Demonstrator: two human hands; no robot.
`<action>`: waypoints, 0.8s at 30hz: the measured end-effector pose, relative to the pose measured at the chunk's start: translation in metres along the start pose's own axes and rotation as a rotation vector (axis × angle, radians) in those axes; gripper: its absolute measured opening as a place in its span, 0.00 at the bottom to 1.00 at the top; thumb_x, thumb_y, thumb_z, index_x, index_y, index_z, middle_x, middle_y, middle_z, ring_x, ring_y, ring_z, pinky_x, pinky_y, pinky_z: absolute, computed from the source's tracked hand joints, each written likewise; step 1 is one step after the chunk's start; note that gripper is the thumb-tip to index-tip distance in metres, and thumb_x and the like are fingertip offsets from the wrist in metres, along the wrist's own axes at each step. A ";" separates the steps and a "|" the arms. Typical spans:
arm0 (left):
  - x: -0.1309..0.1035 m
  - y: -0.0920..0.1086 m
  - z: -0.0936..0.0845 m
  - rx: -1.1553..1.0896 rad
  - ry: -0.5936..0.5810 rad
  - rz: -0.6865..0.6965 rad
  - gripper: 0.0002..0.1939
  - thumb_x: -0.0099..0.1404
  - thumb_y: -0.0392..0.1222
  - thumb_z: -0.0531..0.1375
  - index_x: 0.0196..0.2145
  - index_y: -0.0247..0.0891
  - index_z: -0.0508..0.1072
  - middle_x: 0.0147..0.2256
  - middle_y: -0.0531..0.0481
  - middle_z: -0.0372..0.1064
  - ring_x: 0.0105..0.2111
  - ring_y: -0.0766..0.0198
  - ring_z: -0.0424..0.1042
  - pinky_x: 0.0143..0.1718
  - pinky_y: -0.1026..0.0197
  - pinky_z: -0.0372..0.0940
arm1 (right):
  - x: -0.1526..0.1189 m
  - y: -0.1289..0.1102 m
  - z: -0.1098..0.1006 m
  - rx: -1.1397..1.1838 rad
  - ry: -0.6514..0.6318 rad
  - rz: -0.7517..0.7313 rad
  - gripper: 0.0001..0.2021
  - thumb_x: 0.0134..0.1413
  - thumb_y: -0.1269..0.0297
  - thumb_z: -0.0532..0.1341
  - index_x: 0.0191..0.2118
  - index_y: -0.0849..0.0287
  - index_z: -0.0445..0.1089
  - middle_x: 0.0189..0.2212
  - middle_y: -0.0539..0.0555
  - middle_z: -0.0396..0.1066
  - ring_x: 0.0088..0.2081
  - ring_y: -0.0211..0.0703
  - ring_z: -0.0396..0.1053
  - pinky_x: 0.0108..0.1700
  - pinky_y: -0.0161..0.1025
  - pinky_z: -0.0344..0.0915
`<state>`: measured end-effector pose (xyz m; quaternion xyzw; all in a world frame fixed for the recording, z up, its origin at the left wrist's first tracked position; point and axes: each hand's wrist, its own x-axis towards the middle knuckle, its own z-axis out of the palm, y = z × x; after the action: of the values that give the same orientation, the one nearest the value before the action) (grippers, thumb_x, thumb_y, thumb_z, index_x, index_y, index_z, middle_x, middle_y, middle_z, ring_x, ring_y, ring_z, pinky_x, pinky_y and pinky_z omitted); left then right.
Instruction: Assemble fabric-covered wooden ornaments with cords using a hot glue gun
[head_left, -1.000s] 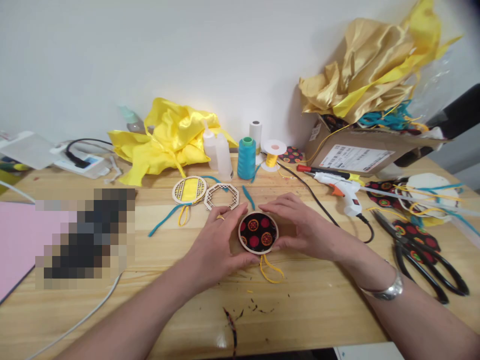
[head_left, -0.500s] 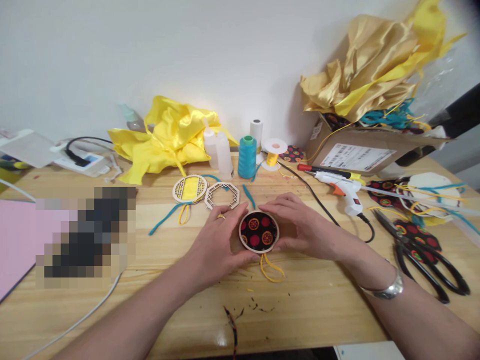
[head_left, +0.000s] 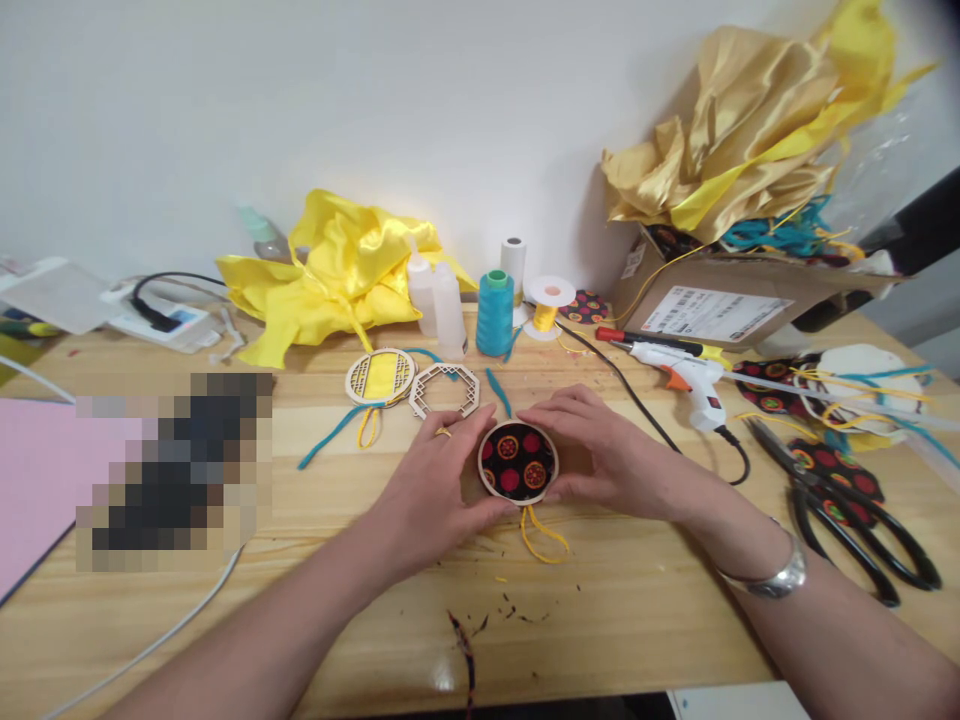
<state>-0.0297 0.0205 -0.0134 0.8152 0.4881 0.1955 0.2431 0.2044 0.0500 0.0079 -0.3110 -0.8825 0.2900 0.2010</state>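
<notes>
A round wooden frame (head_left: 517, 462) filled with black fabric bearing red and orange dots lies on the wooden table (head_left: 645, 610). My left hand (head_left: 433, 476) grips its left rim and my right hand (head_left: 600, 452) grips its right rim, fingers curled around the edge. A yellow cord loop (head_left: 541, 535) hangs out from the frame's near side. Just behind my left hand lie a round wooden frame with yellow fabric (head_left: 379, 377) and an octagonal wooden frame (head_left: 444, 389).
A white hot glue gun (head_left: 690, 380) and black scissors (head_left: 847, 515) lie to the right. Thread spools (head_left: 493, 314), white bottles (head_left: 441, 303) and yellow satin (head_left: 337, 275) stand at the back. A cardboard box (head_left: 712, 300) holds gold fabric. Pink sheet (head_left: 37, 480) at left.
</notes>
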 end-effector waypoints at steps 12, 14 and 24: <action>0.002 0.003 -0.001 -0.009 -0.007 -0.024 0.42 0.54 0.55 0.64 0.61 0.38 0.53 0.52 0.42 0.66 0.55 0.48 0.57 0.55 0.45 0.56 | 0.001 -0.002 -0.001 0.002 -0.011 0.009 0.27 0.50 0.57 0.65 0.57 0.54 0.62 0.50 0.57 0.66 0.52 0.47 0.58 0.55 0.46 0.56; 0.002 0.004 -0.001 -0.010 -0.011 -0.030 0.42 0.54 0.55 0.64 0.61 0.39 0.53 0.52 0.42 0.66 0.55 0.48 0.57 0.55 0.45 0.57 | 0.001 -0.001 -0.001 0.004 -0.011 0.006 0.27 0.50 0.57 0.65 0.57 0.54 0.62 0.50 0.57 0.66 0.52 0.48 0.58 0.55 0.46 0.56; 0.001 0.003 0.000 0.004 -0.016 -0.042 0.43 0.53 0.55 0.64 0.61 0.37 0.53 0.53 0.42 0.66 0.56 0.48 0.57 0.55 0.46 0.56 | 0.002 -0.003 -0.003 0.054 -0.024 0.024 0.26 0.51 0.58 0.65 0.57 0.54 0.63 0.46 0.56 0.68 0.49 0.48 0.60 0.52 0.45 0.57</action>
<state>-0.0275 0.0198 -0.0116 0.8067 0.5036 0.1828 0.2494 0.2031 0.0501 0.0125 -0.3127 -0.8729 0.3197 0.1950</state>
